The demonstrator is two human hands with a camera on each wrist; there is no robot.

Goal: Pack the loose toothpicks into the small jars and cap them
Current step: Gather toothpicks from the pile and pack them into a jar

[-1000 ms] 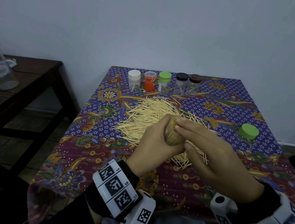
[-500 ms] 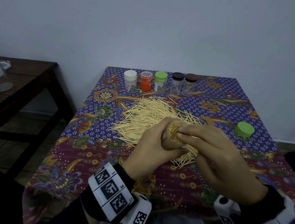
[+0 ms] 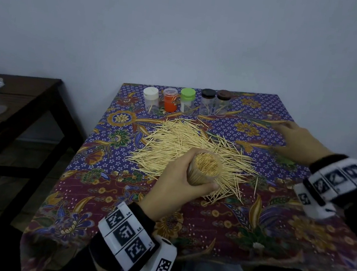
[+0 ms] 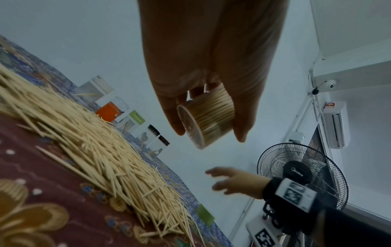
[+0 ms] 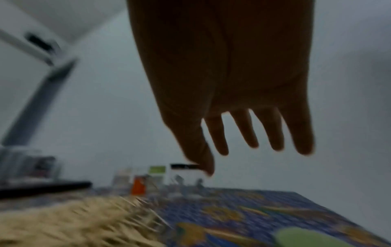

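My left hand (image 3: 178, 179) grips a small clear jar (image 3: 204, 170) packed full of toothpicks, upright and uncapped, just above the near edge of the loose toothpick pile (image 3: 179, 137). The left wrist view shows the same jar (image 4: 209, 117) between thumb and fingers. My right hand (image 3: 296, 140) is far to the right, fingers spread and straight (image 5: 243, 132), holding nothing. It hovers over the loose green cap (image 5: 296, 237), which lies on the cloth beyond the pile (image 4: 205, 215) and is hidden in the head view.
Several capped jars line the table's far edge: white (image 3: 151, 96), orange (image 3: 170, 102), green (image 3: 187, 98), black (image 3: 207, 100), brown (image 3: 223, 101). The batik tablecloth (image 3: 218, 219) hangs over the near edge. A dark side table (image 3: 25, 95) stands left; a fan (image 4: 300, 175) stands right.
My right hand has left the jar's mouth and swung out to the right, fingers spread. The left hand still holds the full jar, whose open top now shows.
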